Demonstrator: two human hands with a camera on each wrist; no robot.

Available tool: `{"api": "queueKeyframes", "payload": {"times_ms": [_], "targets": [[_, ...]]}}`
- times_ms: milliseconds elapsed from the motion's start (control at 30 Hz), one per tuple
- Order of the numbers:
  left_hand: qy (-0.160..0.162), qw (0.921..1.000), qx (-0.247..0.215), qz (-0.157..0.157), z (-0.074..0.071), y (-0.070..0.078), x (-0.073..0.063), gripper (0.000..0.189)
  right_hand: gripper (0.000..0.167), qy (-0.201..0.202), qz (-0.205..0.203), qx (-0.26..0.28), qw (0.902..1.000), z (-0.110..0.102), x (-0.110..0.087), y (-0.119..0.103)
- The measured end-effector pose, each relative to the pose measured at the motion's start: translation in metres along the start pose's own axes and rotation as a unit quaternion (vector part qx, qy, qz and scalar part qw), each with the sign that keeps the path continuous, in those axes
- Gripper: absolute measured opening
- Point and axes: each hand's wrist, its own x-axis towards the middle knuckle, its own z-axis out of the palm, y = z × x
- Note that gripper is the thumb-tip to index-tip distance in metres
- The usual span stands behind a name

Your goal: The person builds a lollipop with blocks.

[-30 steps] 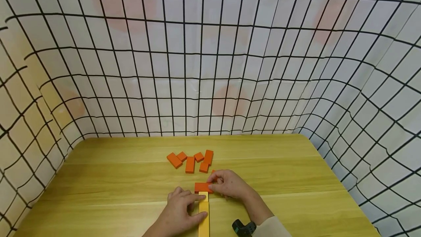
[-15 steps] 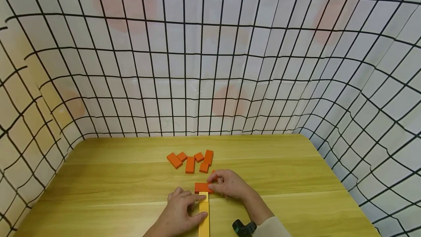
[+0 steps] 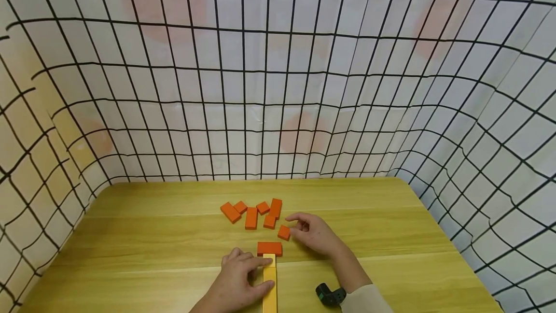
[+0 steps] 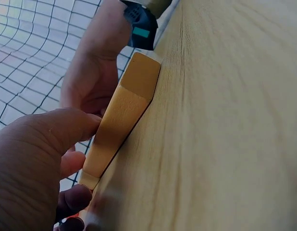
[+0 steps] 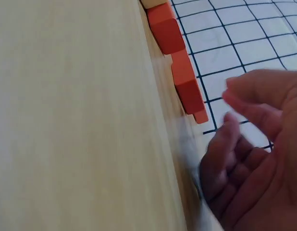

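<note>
A long yellow block and a small yellow block lie end to end on the table. My left hand rests on them, index fingertip on the small one and thumb on the long one. Across their far end lies an orange block, with neither hand on it. My right hand hovers just right of a small orange block, thumb close to its edge, fingers loosely bent and holding nothing. The right wrist view shows a gap between this hand and the orange blocks.
Several loose orange blocks lie in a cluster farther back on the wooden table. A black wire mesh with white sheeting behind it encloses the table's back and sides. A dark device sits at the right wrist.
My right hand has let go of the crosswise orange block and moved back and to the right, uncovering the small orange block. My left hand stays in place.
</note>
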Motion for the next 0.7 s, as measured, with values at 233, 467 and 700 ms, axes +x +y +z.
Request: {"api": "queueKeyframes", "payload": {"times_ms": [233,467,700], "targets": [[0.001,1.0000,-0.003,0.000,-0.0017,0.0013,0.0001,0.038,0.034,0.011,0.027,-0.043,0.9987,0.0023,0.0019,0.0043],[0.009,0.9999,-0.002,0.006,-0.0014,0.0008,0.0004,0.038,0.023,0.024,0.049,-0.061,0.9967,0.0069,0.0019,0.0000],[0.013,0.9999,-0.001,0.009,0.0017,-0.0026,0.0010,0.038,0.018,0.027,0.055,-0.054,0.9966,0.0092,0.0009,-0.0019]]}}
